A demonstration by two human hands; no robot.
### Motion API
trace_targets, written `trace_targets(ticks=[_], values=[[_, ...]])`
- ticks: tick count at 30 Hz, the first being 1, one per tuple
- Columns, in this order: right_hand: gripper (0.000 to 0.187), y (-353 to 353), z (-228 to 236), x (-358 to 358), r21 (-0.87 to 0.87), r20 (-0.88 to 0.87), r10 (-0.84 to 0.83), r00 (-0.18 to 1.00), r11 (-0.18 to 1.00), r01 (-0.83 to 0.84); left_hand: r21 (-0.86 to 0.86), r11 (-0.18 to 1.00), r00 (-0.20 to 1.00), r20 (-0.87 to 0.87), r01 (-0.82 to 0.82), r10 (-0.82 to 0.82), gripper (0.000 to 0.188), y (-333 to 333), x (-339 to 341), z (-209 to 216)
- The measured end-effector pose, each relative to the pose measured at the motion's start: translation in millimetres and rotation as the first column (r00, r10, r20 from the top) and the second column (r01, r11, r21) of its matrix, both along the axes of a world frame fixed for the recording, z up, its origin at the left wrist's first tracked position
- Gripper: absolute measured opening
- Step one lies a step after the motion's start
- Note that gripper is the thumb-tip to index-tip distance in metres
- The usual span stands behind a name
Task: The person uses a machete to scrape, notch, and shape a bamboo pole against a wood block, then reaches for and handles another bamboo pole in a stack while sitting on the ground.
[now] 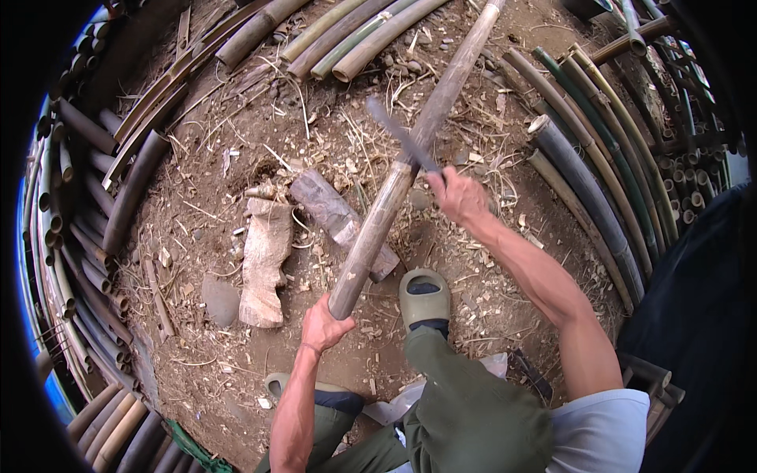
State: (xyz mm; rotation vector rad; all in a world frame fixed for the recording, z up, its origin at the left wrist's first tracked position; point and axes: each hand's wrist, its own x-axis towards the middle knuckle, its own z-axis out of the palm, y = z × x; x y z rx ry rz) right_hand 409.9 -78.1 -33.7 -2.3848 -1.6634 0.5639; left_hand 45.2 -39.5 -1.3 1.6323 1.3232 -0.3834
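A long grey-brown bamboo pole (377,219) slants from the lower middle to the top of the view. My left hand (324,325) is closed around its near end. In my right hand (460,195) is a long-bladed knife (392,128), gripped by a handle that my fingers hide. The blade, slightly blurred, crosses the pole near a paler band; whether its edge touches the bamboo I cannot tell. Under the pole lies a chopped log (323,206) with a pale cut patch. Left of that sits a pale, notched wood block (266,260).
Wood chips and fibres litter the dirt floor. Dark bamboo lengths (587,193) lie on the right, more poles (378,35) at the far side, and stacked bamboo (95,236) along the left. My sandalled foot (424,298) stands beside the pole. A flat stone (221,299) lies near the notched block.
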Motion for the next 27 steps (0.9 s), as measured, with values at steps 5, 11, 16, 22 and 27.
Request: trace_targets(ticks=[5,11,16,22,27], values=[[0.056,-2,-11,7,0.276,0.112,0.201,0.973,0.934,-0.225,-0.132,0.988,0.983,0.150,-0.085,0.105,0.052,3,-7,-10],[0.053,-1,-8,-5,0.178,0.058,0.242,0.969,0.952,-0.248,-0.240,0.968,0.966,0.226,-0.071,0.127,0.056,10,-12,-6],[0.061,2,-19,3,0.120,-0.122,-0.118,0.986,0.984,0.132,0.486,0.871,0.997,-0.055,0.076,-0.057,0.067,-39,15,8],[0.065,3,-17,11,0.175,0.072,0.070,0.995,0.981,-0.082,0.284,0.952,0.987,-0.142,0.109,-0.071,0.058,-17,5,12],[0.062,14,-6,2,0.135,0.055,0.380,0.924,0.914,-0.383,0.217,0.973,0.993,-0.109,0.077,-0.054,0.064,-4,2,14]])
